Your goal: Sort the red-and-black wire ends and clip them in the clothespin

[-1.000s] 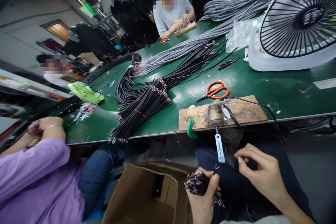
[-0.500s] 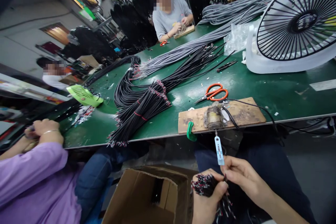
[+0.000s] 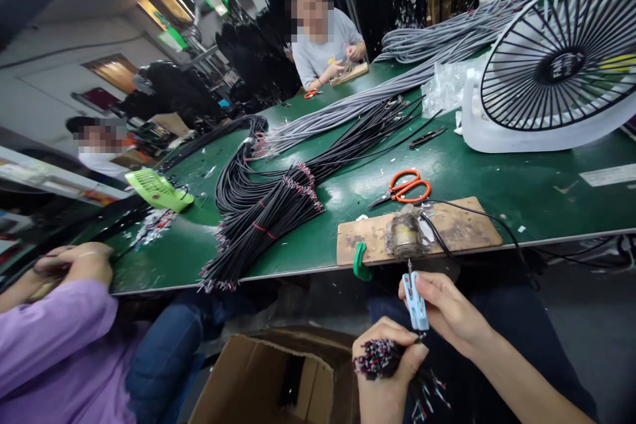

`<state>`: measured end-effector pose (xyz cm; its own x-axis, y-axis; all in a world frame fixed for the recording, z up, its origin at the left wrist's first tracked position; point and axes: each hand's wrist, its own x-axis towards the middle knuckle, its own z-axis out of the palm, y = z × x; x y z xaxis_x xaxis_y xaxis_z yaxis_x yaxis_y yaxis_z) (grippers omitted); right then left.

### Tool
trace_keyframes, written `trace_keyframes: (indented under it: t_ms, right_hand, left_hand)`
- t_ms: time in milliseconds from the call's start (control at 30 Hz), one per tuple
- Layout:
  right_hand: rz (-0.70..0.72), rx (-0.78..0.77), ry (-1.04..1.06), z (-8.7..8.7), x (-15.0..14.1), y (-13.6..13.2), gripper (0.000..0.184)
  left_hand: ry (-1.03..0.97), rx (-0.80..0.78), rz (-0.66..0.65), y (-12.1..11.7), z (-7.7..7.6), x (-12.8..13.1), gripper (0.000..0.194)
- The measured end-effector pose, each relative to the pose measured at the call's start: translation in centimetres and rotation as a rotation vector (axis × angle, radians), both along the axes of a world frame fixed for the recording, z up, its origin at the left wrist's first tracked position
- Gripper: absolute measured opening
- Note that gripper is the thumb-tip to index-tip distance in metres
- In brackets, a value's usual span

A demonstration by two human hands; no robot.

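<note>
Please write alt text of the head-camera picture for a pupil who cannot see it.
A person's right hand grips a light-blue clip below a cylindrical device on a wooden board, while the left hand holds a bundle of black cables. Orange-handled scissors, grey cables and a fan are on the green table.

On your right, white fan with black grille, standing on the green table; crumpled clear plastic just beside it. Grey cables run in a long bundle across the table ahead of you. Orange-handled scissors lie nearer you, dark snips beyond them. Smaller orange scissors near the grey-shirted co-worker opposite you. To your left: purple-sleeved co-worker, lime-green plastic unit on the table, person in white farther back. Open cardboard box low, left of you.
</note>
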<state>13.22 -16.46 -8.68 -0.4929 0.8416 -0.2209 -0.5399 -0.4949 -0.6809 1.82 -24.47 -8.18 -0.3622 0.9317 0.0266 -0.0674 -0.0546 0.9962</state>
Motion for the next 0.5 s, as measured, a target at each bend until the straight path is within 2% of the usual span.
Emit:
trace_keyframes:
  t_ms: [200, 300, 400, 500]
  right_hand:
    - [0.083, -0.100, 0.135, -0.9, 0.1, -0.6, 0.050]
    - [0.032, -0.127, 0.130, -2.3, 0.6, -0.7, 0.051]
    - [-0.024, -0.068, 0.061, -3.8, 1.7, -0.9, 0.043]
    - [-0.043, 0.031, -0.148, -4.5, 3.3, -1.3, 0.037]
  left_hand:
    - [-0.100, -0.060, -0.008, 0.2, -0.3, 0.3, 0.019]
    - [-0.083, -0.054, -0.016, 0.1, -0.1, 0.2, 0.017]
    - [-0.054, -0.044, -0.025, -0.1, 0.0, 0.0, 0.015]
    - [-0.030, 0.016, -0.077, -0.4, -0.5, -0.2, 0.018]
